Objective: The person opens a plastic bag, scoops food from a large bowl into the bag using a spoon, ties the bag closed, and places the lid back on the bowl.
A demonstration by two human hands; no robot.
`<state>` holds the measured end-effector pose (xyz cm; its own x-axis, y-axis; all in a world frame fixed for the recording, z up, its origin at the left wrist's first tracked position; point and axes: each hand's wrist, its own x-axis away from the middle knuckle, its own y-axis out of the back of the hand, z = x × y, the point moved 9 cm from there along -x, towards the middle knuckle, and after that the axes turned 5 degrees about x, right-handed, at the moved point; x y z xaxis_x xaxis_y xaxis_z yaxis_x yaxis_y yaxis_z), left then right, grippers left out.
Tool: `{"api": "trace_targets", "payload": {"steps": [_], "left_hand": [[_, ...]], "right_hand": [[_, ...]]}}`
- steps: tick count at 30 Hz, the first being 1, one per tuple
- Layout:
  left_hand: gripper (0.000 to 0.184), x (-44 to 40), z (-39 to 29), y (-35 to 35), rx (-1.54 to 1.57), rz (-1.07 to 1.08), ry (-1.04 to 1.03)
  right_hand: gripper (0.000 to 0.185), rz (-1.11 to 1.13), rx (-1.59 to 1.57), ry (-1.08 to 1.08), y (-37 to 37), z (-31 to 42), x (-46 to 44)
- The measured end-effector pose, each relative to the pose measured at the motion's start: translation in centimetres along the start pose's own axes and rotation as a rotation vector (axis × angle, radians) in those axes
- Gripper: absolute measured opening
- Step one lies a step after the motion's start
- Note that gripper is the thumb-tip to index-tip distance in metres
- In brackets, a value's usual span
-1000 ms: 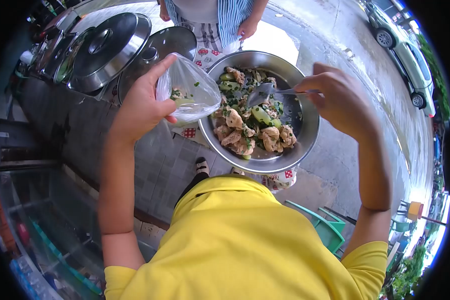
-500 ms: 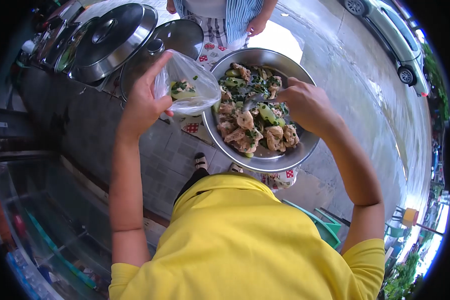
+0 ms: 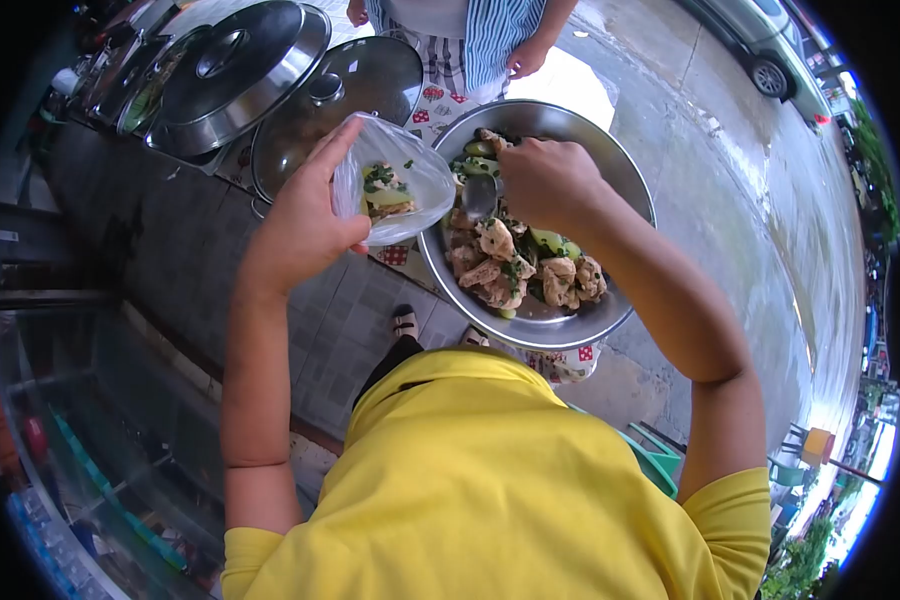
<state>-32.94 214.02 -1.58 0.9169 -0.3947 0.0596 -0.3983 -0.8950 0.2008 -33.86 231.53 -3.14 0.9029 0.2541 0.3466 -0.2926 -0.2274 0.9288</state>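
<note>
My left hand (image 3: 315,210) grips a clear plastic bag (image 3: 425,185) and holds its mouth open beside the pot. Inside the bag lie pieces of meat, pale green vegetable and dark leaves (image 3: 385,190). My right hand (image 3: 550,185) is closed on a metal spoon (image 3: 481,197), whose bowl is near the bag's opening at the pot's left side. Most of the spoon's handle is hidden by my fingers. Below it, a wide metal pot (image 3: 642,165) holds chicken pieces (image 3: 497,240) with green vegetable chunks (image 3: 553,243) and chopped leaves.
At the left stand a large lidded metal pot (image 3: 240,75) and a glass lid (image 3: 370,85) with a knob. A person in a striped shirt (image 3: 500,45) stands across the patterned tablecloth (image 3: 437,110). A green plastic chair (image 3: 655,460) is near my right side; a car (image 3: 770,60) is parked beyond.
My right hand has moved left and slightly up with the spoon, from over the pot's middle toward the bag. The bag's mouth is turned more toward me.
</note>
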Motion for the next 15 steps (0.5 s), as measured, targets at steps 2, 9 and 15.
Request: {"api": "trace_targets", "payload": {"steps": [2, 9, 15], "left_hand": [[0.083, -0.1, 0.0, 0.3, 0.043, -0.008, 0.003], [0.082, -0.8, 0.6, 1.2, 0.097, 0.004, 0.055], [0.08, -0.9, 1.6, 1.9, 0.16, 0.009, 0.059]], "right_hand": [[0.015, -0.015, 0.023, 0.028, 0.2, 1.6, -0.7], [0.018, 0.071, -0.031, 0.091, -1.9, 1.5, -2.8], [0.016, 0.121, -0.569, -0.091, -9.3, -5.6, -1.0]]}}
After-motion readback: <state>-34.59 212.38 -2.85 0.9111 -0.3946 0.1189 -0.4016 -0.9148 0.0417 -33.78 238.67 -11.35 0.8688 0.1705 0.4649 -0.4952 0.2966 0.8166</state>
